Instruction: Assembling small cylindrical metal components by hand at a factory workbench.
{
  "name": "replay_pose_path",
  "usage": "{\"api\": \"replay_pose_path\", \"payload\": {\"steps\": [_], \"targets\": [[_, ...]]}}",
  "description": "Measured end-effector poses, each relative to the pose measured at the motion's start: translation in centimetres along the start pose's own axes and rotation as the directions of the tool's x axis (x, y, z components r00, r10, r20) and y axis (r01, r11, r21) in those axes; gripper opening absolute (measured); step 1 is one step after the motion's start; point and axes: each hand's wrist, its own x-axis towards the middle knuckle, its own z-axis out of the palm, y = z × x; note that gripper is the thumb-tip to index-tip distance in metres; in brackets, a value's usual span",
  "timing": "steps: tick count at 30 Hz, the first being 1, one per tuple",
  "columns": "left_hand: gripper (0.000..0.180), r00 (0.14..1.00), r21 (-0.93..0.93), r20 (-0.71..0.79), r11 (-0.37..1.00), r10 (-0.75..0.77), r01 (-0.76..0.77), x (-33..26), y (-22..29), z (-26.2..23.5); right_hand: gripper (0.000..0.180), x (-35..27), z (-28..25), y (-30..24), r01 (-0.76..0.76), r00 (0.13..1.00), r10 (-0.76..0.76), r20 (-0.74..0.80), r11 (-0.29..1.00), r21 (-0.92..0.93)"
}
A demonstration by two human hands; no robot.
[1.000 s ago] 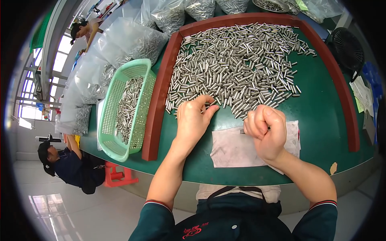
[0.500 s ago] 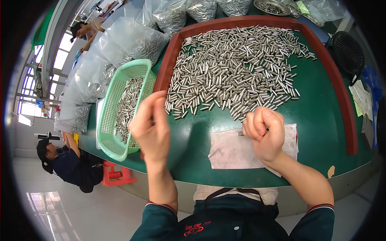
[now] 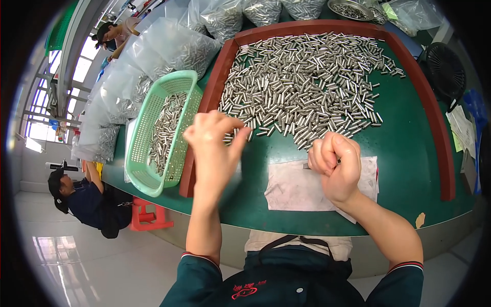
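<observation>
Head view: the metal pins (image 3: 302,82) lie loose in a broad pile ahead and to the right of the left hand (image 3: 215,140), its near edge just ahead of the right hand (image 3: 338,166). A smaller batch of similar pins (image 3: 166,130) sits in the green basket (image 3: 177,161), to the left of the left hand and beyond a red-brown bar (image 3: 214,87). Left hand: raised, slightly blurred, thumb standing apart from curved fingers; no pin is seen between them. Right hand: curled into a fist over the pale cloth (image 3: 294,192); a small grey end (image 3: 306,166) shows at its left edge, and whether it is gripped cannot be told. Handling assessment: the pins appear rigid and smooth, probably light singly but heavy in bulk, unlikely to break, and liable to roll or slip from dry fingertips. Recommended hold: across the middle of one pin, thumb opposing forefinger, taken from the sparser near edge.
</observation>
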Motion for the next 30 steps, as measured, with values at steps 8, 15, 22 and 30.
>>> {"api": "replay_pose_path", "payload": {"steps": [8, 15, 22, 30], "targets": [[0.011, 0.993, -0.100, 0.115, 0.994, -0.022, 0.033, -0.1, 1.1, 4.2, 0.034, 0.0, -0.1, 0.0, 0.016, 1.000, -0.015, -0.006, 1.000, 0.006], [0.007, 0.998, -0.171, 0.056, 0.985, 0.008, 0.002, -0.5, 1.4, 4.3, 0.034, -0.1, 0.3, -0.2, 0.016, 1.000, -0.017, 0.018, 1.000, 0.019], [0.010, 0.988, -0.245, -0.036, 0.960, -0.150, 0.137, -5.8, 1.9, -4.1, 0.034, -0.1, -0.5, 0.2, 0.013, 1.000, -0.013, 0.002, 1.000, -0.007], [0.018, 0.595, 0.346, 0.129, 0.598, -0.793, 0.723, -30.7, -9.5, -9.8, 0.036, -0.2, 0.9, -0.3, 0.010, 1.000, -0.010, 0.025, 1.000, 0.009]]}}
